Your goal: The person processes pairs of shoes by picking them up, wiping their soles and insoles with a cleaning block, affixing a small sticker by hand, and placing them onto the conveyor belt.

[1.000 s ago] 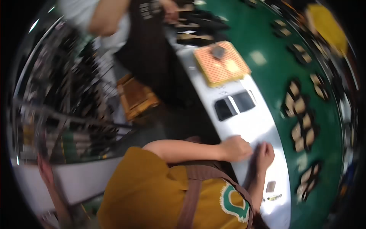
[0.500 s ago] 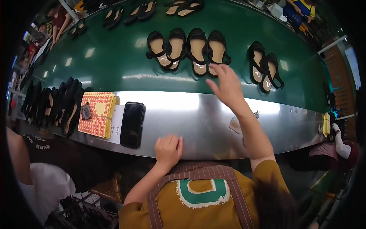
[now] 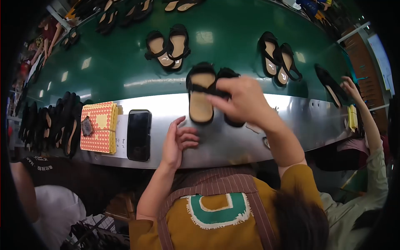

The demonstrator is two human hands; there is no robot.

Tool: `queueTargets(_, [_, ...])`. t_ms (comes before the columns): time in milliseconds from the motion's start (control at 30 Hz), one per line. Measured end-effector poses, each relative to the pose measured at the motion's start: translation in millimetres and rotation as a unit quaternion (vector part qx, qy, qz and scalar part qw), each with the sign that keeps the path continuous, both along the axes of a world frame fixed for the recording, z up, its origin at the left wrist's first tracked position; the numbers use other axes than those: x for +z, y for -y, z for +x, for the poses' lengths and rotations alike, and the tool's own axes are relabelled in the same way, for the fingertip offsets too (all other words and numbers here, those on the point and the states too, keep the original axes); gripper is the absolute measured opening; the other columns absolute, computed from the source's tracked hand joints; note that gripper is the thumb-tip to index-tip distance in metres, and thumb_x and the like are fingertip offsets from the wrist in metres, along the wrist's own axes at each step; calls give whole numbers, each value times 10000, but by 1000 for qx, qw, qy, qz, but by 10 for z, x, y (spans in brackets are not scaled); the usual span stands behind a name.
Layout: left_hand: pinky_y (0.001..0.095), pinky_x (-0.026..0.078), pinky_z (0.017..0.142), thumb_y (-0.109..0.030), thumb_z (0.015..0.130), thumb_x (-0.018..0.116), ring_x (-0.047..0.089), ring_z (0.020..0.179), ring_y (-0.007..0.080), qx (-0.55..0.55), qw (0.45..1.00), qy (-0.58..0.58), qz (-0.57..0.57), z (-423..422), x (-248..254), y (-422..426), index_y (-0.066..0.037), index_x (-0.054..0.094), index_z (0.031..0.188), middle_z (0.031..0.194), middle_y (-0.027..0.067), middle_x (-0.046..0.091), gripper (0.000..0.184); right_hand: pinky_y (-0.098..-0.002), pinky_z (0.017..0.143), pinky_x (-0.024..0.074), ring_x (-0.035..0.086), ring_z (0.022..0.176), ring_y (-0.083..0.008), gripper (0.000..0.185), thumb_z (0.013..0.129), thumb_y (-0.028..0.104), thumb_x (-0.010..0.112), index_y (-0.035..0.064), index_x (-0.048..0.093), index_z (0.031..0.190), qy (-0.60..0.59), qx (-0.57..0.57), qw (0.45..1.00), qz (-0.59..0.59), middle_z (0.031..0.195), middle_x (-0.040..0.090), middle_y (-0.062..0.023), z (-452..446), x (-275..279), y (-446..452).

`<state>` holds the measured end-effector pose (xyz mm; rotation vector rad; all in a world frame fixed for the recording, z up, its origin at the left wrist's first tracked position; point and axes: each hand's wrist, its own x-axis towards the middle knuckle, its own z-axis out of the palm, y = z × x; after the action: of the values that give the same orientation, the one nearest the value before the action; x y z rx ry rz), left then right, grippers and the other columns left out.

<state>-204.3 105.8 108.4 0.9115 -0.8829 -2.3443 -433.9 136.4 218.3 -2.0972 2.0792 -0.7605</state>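
Observation:
A pair of black sandals with tan insoles is in my right hand [image 3: 246, 100], whose fingers close on the straps. The left sandal [image 3: 201, 109] of the pair shows its insole; the other sandal [image 3: 227, 73] is mostly behind my hand. Both are over the steel edge of the table. My left hand [image 3: 177, 143] is just left of and below the pair, fingers apart and holding nothing. A black phone [image 3: 138, 135] lies to the left of that hand.
Other sandal pairs stand on the green surface [image 3: 225, 25], including one pair [image 3: 178, 43] and another [image 3: 270, 56]. Card stacks [image 3: 98, 131] and a row of black shoes [image 3: 68, 121] are at left. At right, another person's hand [image 3: 351, 88] is near a black shoe [image 3: 328, 85].
My right hand has brought one pair of sandals from the green surface toward me. My left hand has opened and risen. Another person's arm and a black shoe have appeared at right.

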Motion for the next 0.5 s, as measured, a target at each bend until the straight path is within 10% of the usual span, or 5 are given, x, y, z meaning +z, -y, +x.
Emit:
queueTargets(133, [387,356,1057,-349,999,383,432,1260,266,14,996,-78,41,-318,-218,73,-39,236,1412,1352,170,435,536,-373,585,481,632,654,-288,291,786,383,712,99,652,807,45,129,983,121,644,626,-78,362,-137,-695])
queueTargets(200, [389,466,939,-285,967,476,549,1113,286,28,994,75,-78,-355,-184,-27,-61,155,1427,1267,190,485,604,-354,671,488,637,700,-282,284,802,339,705,94,669,942,164,57,980,94,748,649,-94,297,-146,-837])
queueTargets(300, [370,548,627,-247,942,522,639,748,259,1,999,-12,-37,-349,-51,-14,-109,93,1435,1134,193,540,668,-361,702,487,622,777,-267,295,792,314,706,85,672,974,58,-79,994,46,805,626,-94,66,-395,-911])
queueTargets(500, [355,544,669,-251,943,517,637,780,252,2,998,-3,-60,-360,-51,-27,-90,100,1439,1151,197,534,668,-417,748,505,595,884,-316,547,857,369,601,167,451,1343,-125,-238,934,236,1060,530,-161,110,-701,-689])
